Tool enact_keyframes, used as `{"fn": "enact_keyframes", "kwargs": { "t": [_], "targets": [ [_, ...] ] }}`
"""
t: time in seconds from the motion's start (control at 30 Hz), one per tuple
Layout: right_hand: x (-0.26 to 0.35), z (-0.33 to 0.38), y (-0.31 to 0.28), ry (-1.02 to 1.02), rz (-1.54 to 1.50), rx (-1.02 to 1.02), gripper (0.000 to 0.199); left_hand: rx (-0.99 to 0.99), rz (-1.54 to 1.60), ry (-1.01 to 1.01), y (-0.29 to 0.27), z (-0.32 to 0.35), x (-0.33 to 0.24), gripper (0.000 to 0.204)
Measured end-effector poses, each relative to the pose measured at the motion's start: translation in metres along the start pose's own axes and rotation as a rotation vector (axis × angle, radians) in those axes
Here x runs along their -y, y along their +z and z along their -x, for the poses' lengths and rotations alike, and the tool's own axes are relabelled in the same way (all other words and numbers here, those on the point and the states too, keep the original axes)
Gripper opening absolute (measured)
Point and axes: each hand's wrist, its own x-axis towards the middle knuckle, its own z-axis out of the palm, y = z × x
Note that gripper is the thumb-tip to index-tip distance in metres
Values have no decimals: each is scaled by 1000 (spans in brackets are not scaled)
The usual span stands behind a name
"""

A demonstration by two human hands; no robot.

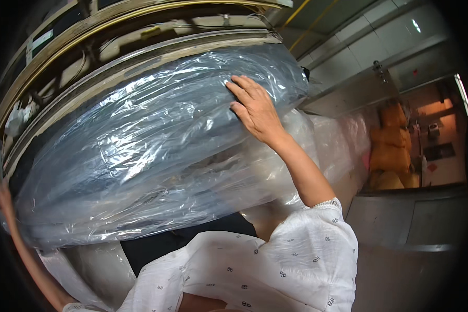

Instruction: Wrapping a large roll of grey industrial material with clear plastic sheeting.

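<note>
**Both hands on the wrapped bundle**

The big plastic-wrapped bundle sits at the shelf edge before me. My right hand lies flat on it, fingers together. My left hand presses its far end; fingers unclear.

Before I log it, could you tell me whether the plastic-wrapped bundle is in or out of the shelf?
Partly in: the bundle sits under the shelf, both hands on it.

Your plastic-wrapped bundle fills the frame's centre-left, under the shelves at upper left; your right hand lies on its upper right, your left hand at its left edge; sacks sit far right
</note>
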Motion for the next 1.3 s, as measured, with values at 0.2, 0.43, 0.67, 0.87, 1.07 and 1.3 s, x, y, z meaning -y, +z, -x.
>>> {"fn": "enact_keyframes", "kwargs": {
  "t": [0.2,0.43,0.67,0.87,1.07,1.3],
  "targets": [
    [-44,28,-22,160,85,-241,41,-68,230,813,135,159,-237,35],
    [-118,65,-56,481,-264,-182,35,-33,540,685,140,149,-236,17],
    [-138,26,-88,616,-1005,-79,22,-18,528,669,144,142,-228,16],
    [-195,-7,-99,636,-711,82,23,-35,501,652,152,126,-210,15],
    [-234,-47,-72,410,146,-52,13,25,449,576,143,131,-206,18],
    [-212,-42,-20,594,-321,-130,26,-78,461,451,112,135,-137,21]
  ]
}}
